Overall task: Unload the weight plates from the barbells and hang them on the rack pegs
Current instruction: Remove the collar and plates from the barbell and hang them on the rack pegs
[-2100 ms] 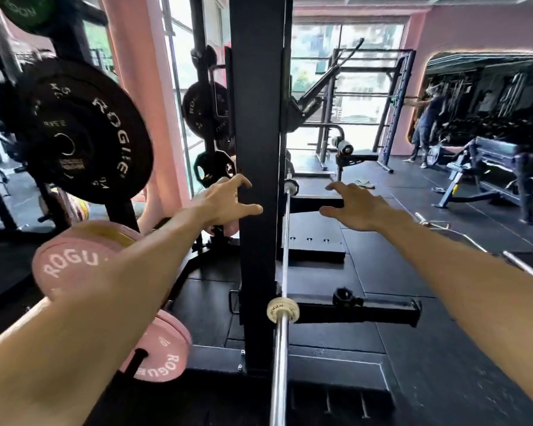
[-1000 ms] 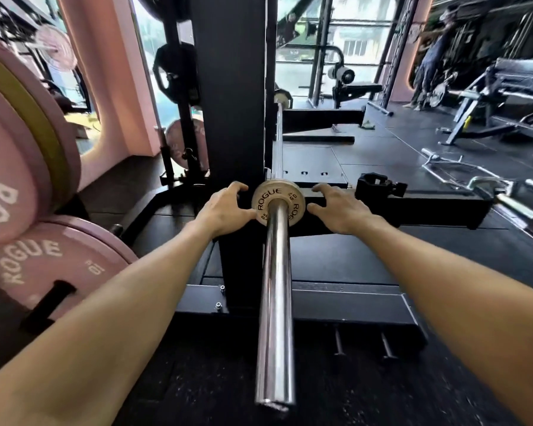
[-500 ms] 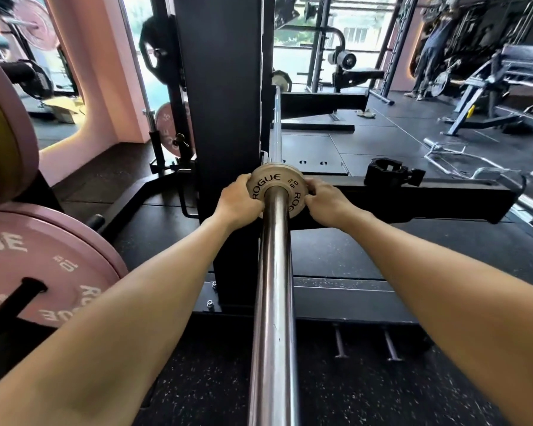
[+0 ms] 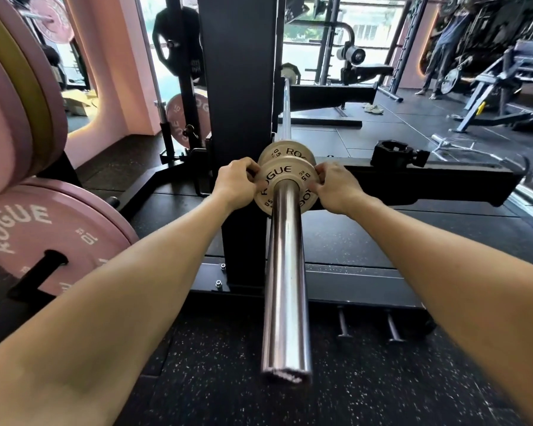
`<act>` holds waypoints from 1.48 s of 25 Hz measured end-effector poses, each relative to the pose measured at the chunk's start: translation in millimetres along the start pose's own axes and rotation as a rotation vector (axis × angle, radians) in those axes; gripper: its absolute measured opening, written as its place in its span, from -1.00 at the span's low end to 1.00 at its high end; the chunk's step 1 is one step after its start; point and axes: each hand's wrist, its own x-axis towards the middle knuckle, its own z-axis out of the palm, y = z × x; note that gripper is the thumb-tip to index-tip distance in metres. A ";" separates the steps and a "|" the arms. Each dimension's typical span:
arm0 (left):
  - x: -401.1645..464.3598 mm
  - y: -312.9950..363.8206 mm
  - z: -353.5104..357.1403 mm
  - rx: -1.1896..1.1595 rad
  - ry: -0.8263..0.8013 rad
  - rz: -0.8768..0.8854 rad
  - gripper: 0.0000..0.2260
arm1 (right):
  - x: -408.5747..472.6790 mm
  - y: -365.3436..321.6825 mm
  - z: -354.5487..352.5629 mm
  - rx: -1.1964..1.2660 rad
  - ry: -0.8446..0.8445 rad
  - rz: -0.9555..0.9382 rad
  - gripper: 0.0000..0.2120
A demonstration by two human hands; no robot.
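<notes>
**Sliding the Small Plate Off the Sleeve**

Gripping from both sides, the person had the near plate (image 4: 285, 186) pinched at its rim: the left hand (image 4: 236, 182) curled on its left edge, the right hand (image 4: 336, 187) curled on its right edge, fingertips hooked behind the disc. Neither hand held anything else. That plate sat on the chrome sleeve (image 4: 285, 278) of the barbell, drawn a little toward the sleeve's open end and apart from a second plate (image 4: 285, 150) just behind it.

From the head view, the only one there was, I judged the job on this bar barely under way. The near plate had yet to clear the sleeve and go to a peg; the second was untouched. A collar (image 4: 397, 153) lay off the bar on the rack's black arm (image 4: 443, 179), so nothing appeared to lock the plates on.

Counted: two small cream plates on the sleeve, both marked 0.5. At left, a pink plate (image 4: 53, 235) hung low on a peg, with bigger pink and yellow-edged discs (image 4: 22, 96) stacked above it; their number I could not tell. One more pink plate (image 4: 185, 124) and a black plate (image 4: 179, 41) hung behind the upright (image 4: 237, 87). The bar's far end showed a pale disc, too small to read.
</notes>
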 end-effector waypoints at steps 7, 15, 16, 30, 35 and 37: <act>-64.4 -10.0 -2.5 0.062 -0.031 0.060 -0.88 | -82.2 4.0 -6.5 0.137 -0.080 -0.098 -0.87; -176.4 -1.5 -30.1 0.086 -0.016 0.134 -0.90 | -199.2 -4.9 -18.6 0.208 -0.093 -0.134 -0.78; -191.8 -0.2 -34.5 0.092 -0.013 0.139 -0.90 | -215.7 -7.2 -21.1 0.214 -0.092 -0.135 -0.78; -307.7 76.3 -115.3 0.146 0.029 0.256 -0.93 | -342.4 -51.9 -96.8 0.316 -0.009 -0.240 -0.88; -280.1 103.1 -130.6 0.147 0.068 0.252 -0.92 | -313.7 -62.6 -125.7 0.391 -0.038 -0.277 -0.88; -260.4 130.5 -153.3 0.137 0.076 0.246 -0.93 | -292.1 -79.9 -155.0 0.377 -0.028 -0.284 -0.90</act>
